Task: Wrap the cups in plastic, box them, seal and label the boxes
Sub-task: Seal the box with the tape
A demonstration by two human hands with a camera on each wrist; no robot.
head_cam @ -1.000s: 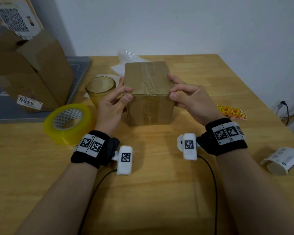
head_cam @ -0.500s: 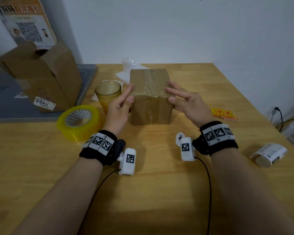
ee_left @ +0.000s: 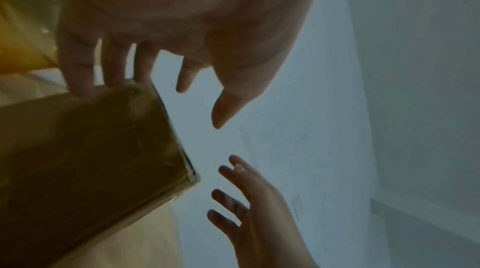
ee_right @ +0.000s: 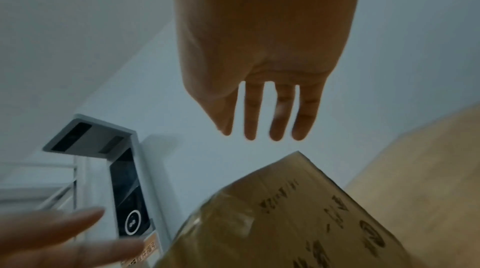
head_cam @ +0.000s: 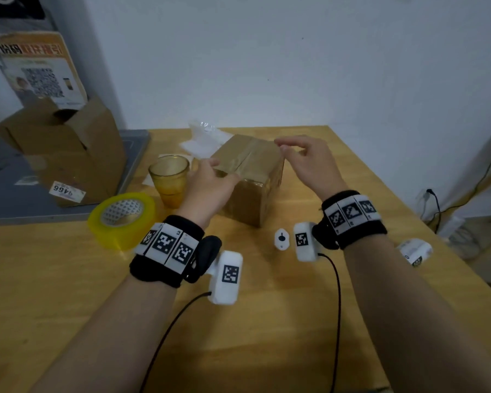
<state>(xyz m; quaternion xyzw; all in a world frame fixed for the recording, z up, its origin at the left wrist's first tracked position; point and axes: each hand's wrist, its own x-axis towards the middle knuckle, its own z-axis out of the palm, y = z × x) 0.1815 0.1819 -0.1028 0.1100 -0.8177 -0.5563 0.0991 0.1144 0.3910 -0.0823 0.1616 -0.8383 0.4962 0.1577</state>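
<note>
Your small box (head_cam: 250, 177) sits mid-table (head_cam: 267, 336), tape running over its top, skewed so a corner points at you. The job now, by the look of it, is getting that tape bedded down: press it flat from the centre seam outward and rub the ends down the sides so no edge lifts. Steady the box while you do it, because the amber cup (head_cam: 169, 180) stands just beside it on your left and a nudge could tip it.

Your left hand (head_cam: 210, 188) is released, fingers straight, their tips resting on the box's near top edge, gripping nothing. Your right hand (head_cam: 309, 163) hovers above the far right corner, fingers spread and relaxed, clear of the cardboard and empty. The yellow tape roll (head_cam: 122, 219) lies near your left wrist.
</note>
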